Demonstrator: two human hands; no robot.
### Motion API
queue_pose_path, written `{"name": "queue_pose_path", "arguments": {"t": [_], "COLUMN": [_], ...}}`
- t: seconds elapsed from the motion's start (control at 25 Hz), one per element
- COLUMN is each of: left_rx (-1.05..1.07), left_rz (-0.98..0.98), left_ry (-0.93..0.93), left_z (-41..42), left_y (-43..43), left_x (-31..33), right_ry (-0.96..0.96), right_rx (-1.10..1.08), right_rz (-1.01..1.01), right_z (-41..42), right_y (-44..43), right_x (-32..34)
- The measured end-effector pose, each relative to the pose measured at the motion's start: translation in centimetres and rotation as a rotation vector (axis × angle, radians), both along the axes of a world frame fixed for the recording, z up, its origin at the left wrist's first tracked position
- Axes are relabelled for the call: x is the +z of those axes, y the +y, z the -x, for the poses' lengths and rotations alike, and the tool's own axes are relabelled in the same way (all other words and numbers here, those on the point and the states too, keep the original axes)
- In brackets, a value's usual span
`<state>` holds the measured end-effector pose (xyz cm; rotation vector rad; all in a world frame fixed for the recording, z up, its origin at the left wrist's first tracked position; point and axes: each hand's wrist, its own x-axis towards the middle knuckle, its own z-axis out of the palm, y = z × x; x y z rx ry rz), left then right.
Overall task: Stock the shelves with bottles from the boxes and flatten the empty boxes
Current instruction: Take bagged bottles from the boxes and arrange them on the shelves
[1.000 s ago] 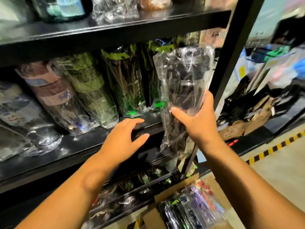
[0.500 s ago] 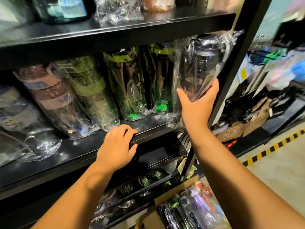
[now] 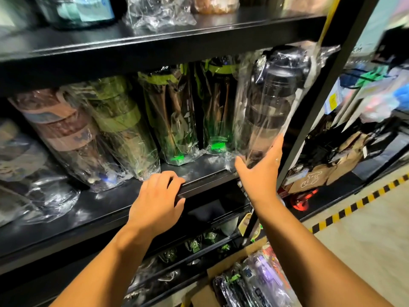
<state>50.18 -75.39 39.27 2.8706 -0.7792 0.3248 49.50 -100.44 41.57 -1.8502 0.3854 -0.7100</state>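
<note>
My right hand (image 3: 260,173) grips the base of a clear bottle with a black lid (image 3: 270,103), wrapped in plastic film. The bottle stands tilted at the right end of the middle black shelf (image 3: 203,171), beside the green-lidded wrapped bottles (image 3: 217,111). My left hand (image 3: 157,196) rests on the shelf's front edge, fingers curled over it, holding no bottle. At the bottom right an open cardboard box (image 3: 203,295) holds several more wrapped bottles (image 3: 254,284).
Brown and olive wrapped bottles (image 3: 93,138) fill the left of the middle shelf. The upper shelf (image 3: 155,38) carries more wrapped goods. A black upright post (image 3: 318,103) stands just right of the held bottle. Bags and cardboard (image 3: 332,169) lie beyond, by yellow-black floor tape (image 3: 354,204).
My right hand lifted the wrapped bottle up and in onto the middle shelf's right end. My left hand moved forward and settled on the shelf edge.
</note>
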Motion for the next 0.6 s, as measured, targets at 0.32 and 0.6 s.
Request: {"name": "queue_pose_path", "arguments": {"t": [0.32,0.6], "left_rx": [-0.03,-0.033], "left_rz": [-0.03,-0.029], "left_ry": [-0.075,-0.113], "left_z": [-0.3,-0.4], "left_y": [0.1,0.1], "left_x": [-0.6,-0.7], "right_ry": [-0.031,-0.017], "right_rx": [-0.085,-0.128], "right_rz": [-0.029,-0.024], "right_z": [-3.1,-4.3], "right_y": [0.3,-0.2], "right_x": [-0.5,-0.8]}}
